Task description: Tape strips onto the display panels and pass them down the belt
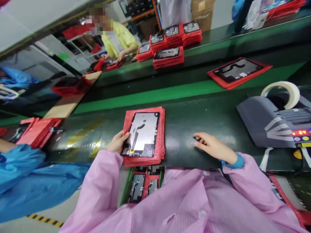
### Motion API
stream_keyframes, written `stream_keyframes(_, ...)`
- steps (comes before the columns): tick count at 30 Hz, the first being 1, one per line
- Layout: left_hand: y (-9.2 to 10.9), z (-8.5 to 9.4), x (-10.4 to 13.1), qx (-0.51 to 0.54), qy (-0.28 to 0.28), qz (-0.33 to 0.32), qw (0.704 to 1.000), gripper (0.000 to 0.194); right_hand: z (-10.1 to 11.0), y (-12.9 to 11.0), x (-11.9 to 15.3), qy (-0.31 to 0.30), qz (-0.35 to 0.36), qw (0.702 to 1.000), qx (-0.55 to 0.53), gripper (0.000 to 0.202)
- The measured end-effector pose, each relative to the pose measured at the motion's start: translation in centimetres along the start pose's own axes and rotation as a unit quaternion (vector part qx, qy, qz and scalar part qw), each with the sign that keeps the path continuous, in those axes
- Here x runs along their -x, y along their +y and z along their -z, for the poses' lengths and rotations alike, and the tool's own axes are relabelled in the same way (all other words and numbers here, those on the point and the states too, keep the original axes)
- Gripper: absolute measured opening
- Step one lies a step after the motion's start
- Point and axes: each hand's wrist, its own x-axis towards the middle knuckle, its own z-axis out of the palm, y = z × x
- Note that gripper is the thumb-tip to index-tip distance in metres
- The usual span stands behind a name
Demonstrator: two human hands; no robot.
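A flat panel (pixel 145 129) with a silver back, black edges and a dark curved strip lies on a stack of red bubble-wrap sheets (pixel 162 136) at the bench's front edge. My left hand (pixel 118 141) grips the panel's left edge, thumb on top and fingers against the red wrap. To the right of the stack, my right hand (pixel 209 145) is over the dark bench, palm turned inward, fingers curled around a small black item (pixel 197 138) that is too small to identify. It does not touch the panel.
A grey machine (pixel 262 119) with a tape roll (pixel 295 94) stands right. Another panel on red wrap (pixel 238 71) lies on the green belt (pixel 145 97). Red-wrapped stacks (pixel 191 35) line the far shelf. A blue-sleeved person (pixel 19 171) is left; a yellow-clad person (pixel 119 38) works beyond.
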Motion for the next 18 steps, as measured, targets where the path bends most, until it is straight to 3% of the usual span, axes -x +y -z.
stream_keyframes(1,0.1,0.1,-0.4,-0.080,0.048,-0.053,0.994,0.037,0.3,0.2,-0.2,-0.002,0.007,1.000,0.022,0.047)
stream_keyframes(3,1.7,-0.6,-1.6,-0.236,0.126,-0.183,0.946,0.035,0.8,0.9,-0.6,0.005,0.015,0.998,0.053,0.043)
stream_keyframes(5,4.9,-3.3,-3.6,-0.316,0.116,-0.295,0.894,0.036,1.2,1.9,-0.8,0.028,0.010,0.998,0.061,0.038)
stream_keyframes(6,7.1,-5.7,-5.0,-0.326,0.073,-0.329,0.883,0.037,1.2,2.4,-1.0,0.044,0.006,0.997,0.060,0.036)
stream_keyframes(8,12.3,-12.8,-8.2,-0.324,-0.036,-0.361,0.873,0.037,1.3,3.2,-1.1,0.078,0.000,0.995,0.059,0.033)
stream_keyframes(10,17.6,-22.0,-11.7,-0.342,-0.116,-0.362,0.859,0.036,1.1,3.8,-1.2,0.103,0.004,0.992,0.066,0.030)
stream_keyframes(12,22.4,-31.8,-14.8,-0.373,-0.149,-0.348,0.847,0.038,1.0,4.0,-1.2,0.110,0.011,0.991,0.075,0.027)
stream_keyframes(14,25.8,-40.5,-17.2,-0.383,-0.160,-0.357,0.837,0.042,1.0,4.0,-1.2,0.110,0.011,0.991,0.073,0.026)
stream_keyframes(16,27.9,-47.2,-18.8,-0.399,-0.173,-0.356,0.827,0.047,1.1,4.0,-1.3,0.114,0.005,0.992,0.058,0.025)
stream_keyframes(18,29.0,-51.5,-19.8,-0.411,-0.195,-0.371,0.810,0.056,1.3,3.9,-1.3,0.118,-0.003,0.992,0.037,0.026)
